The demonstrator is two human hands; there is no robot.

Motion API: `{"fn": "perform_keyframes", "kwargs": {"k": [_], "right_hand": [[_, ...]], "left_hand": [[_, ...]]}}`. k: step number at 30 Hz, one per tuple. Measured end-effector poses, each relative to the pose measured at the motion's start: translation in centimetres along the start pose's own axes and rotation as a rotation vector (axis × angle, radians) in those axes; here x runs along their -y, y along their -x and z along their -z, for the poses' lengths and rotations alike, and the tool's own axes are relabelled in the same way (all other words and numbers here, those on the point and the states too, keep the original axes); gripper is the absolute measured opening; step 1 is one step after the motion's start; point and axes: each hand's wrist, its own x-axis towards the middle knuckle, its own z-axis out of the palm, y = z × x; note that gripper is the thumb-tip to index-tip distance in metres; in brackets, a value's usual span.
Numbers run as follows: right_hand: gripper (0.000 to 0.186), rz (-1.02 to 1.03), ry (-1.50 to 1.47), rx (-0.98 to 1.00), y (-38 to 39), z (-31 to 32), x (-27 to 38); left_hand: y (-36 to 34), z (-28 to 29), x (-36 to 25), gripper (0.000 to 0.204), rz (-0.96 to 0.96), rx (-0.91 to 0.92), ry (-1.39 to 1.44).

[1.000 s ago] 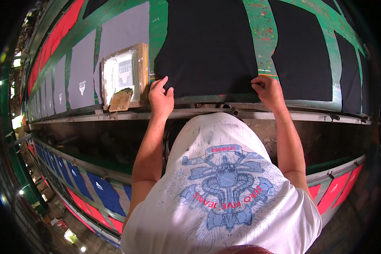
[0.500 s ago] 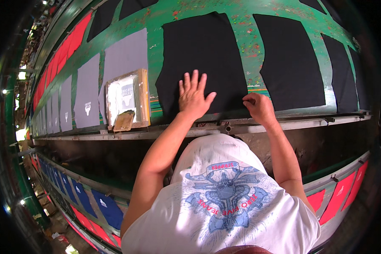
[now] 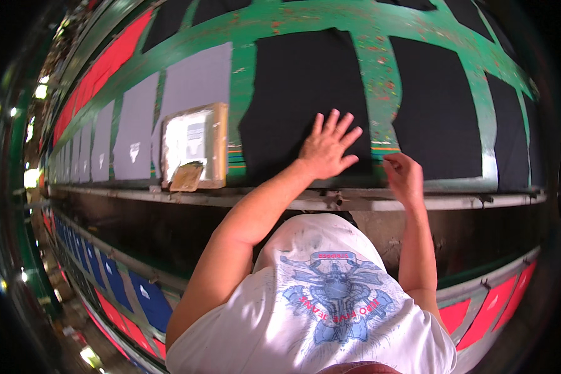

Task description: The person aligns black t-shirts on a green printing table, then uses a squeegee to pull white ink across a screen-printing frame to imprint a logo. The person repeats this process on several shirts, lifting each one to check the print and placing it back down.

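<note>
Black cloth (image 3: 293,87) beside wooden frame (image 3: 220,146) bearing brown block (image 3: 187,177)

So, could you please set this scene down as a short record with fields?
Left hand: spread over the black cloth panel, palm down
Right hand: just beyond that panel's right edge, fingers curled; grip unclear
Left of panel: wooden-framed screen overlapping a grey panel, with a small brown block at its near edge
Right of panel: second black panel
Work surface: green table, paint-speckled in places
</note>
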Motion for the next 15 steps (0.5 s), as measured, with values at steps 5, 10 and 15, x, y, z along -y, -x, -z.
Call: {"fn": "perform_keyframes", "kwargs": {"k": [5, 10, 15], "right_hand": [[0.016, 0.057, -0.073, -0.033, -2.2, -1.3, 3.7], [0.022, 0.316, -0.016, -0.052, -3.6, -7.1, 12.1], [0.028, 0.709, 0.107, -0.001, -5.3, -16.6, 22.3]], "left_hand": [[3.9, 3.5, 1.4, 0.074, 0.030, 0.227, 0.305], [12.7, 11.5, 8.8, 0.035, 0.115, -0.339, 0.575], [25.9, 17.5, 21.4, 0.015, 0.554, -0.728, 0.301]]}}
